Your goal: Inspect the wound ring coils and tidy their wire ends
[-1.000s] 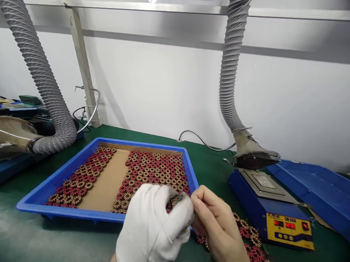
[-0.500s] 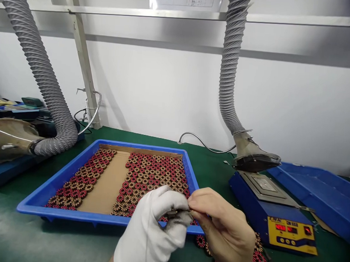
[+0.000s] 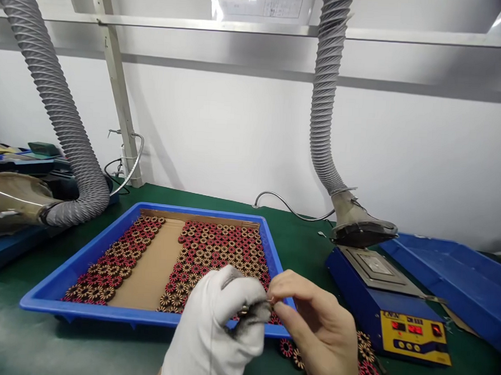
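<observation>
My left hand (image 3: 218, 326), in a white glove with dark-stained fingertips, is closed around a small wound stator (image 3: 244, 310); the fingers hide most of it. My right hand (image 3: 322, 331), bare, meets it at the fingertips, thumb and forefinger pinching a thin copper wire (image 3: 272, 300) that comes from the stator. Behind the hands, a blue tray (image 3: 101, 312) holds rows of small round stators (image 3: 220, 244) with red or copper-coloured windings. More loose stators (image 3: 369, 364) lie on the table beside and partly behind my right hand.
A blue heating unit (image 3: 410, 336) with a yellow lit panel stands to the right, under an extraction hose (image 3: 324, 113). Another blue tray (image 3: 451, 271) is behind it. At left hangs a second hose (image 3: 54, 93). Brown cardboard (image 3: 149, 266) lines the stator tray on the green table.
Both hands stay together in nearly the same place. My right fingertips have shifted slightly and opened a little, showing the copper wire between them. The view has tilted slightly.
</observation>
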`<control>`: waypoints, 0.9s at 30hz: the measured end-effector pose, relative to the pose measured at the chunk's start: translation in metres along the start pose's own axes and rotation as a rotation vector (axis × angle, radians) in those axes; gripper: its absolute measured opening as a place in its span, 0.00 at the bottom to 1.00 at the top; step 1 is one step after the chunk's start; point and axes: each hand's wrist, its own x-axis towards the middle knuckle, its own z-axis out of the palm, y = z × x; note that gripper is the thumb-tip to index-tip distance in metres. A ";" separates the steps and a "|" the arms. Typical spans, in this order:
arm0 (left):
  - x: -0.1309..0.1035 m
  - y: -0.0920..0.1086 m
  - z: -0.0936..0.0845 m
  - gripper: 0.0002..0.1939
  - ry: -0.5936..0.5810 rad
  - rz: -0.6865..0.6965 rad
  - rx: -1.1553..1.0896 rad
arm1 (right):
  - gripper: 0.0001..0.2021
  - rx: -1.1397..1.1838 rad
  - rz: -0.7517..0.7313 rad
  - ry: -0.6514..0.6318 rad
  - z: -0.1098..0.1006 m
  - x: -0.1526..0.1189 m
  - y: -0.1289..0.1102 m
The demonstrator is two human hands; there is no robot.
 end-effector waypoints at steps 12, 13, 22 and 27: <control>-0.001 -0.003 0.000 0.10 -0.024 0.069 0.077 | 0.12 -0.410 -0.383 -0.080 -0.003 0.005 -0.004; 0.000 -0.001 -0.002 0.09 -0.027 0.126 0.172 | 0.10 -0.448 -0.348 -0.084 -0.003 0.003 -0.006; 0.000 0.001 -0.010 0.08 0.038 0.307 0.393 | 0.19 0.605 0.421 -0.092 0.005 0.001 -0.002; 0.000 -0.003 -0.003 0.13 -0.044 0.071 -0.008 | 0.03 -0.022 0.130 -0.046 -0.005 -0.004 0.001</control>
